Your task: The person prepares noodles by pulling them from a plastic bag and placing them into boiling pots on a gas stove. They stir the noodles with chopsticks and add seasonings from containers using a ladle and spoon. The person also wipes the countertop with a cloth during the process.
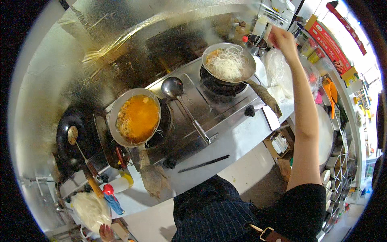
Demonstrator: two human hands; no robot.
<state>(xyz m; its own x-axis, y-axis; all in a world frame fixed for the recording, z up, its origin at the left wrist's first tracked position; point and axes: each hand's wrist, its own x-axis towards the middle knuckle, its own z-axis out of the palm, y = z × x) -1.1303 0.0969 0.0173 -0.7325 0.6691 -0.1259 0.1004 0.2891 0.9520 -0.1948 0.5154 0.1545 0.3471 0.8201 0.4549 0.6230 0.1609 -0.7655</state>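
My right hand (pixel 279 37), blurred, reaches to the top right and grips a grey utensil (pixel 266 31) that slants into a metal cup (pixel 253 37) with dark contents. My left hand (pixel 107 233) shows only partly at the bottom left, against a clear plastic bag of whitish food (pixel 92 208); its grip is unclear. A pan (pixel 206 62) holding thin white noodles (pixel 231 63) sits on the far burner. The nearer pan (pixel 113 130) contains orange broth (pixel 140 116) with noodles. Between the pans, a steel ladle (pixel 173 87) lies on the stove.
Dark chopsticks (pixel 204 164) lie on the counter edge. At left are a black wok (pixel 65 121) with a ladle (pixel 73 135) and a yellow-capped bottle (pixel 119 184). Cloth-wrapped pan handles (pixel 152 178) jut towards me. Plastic bags (pixel 276 68) and an orange-handled tool (pixel 331 92) stand at right.
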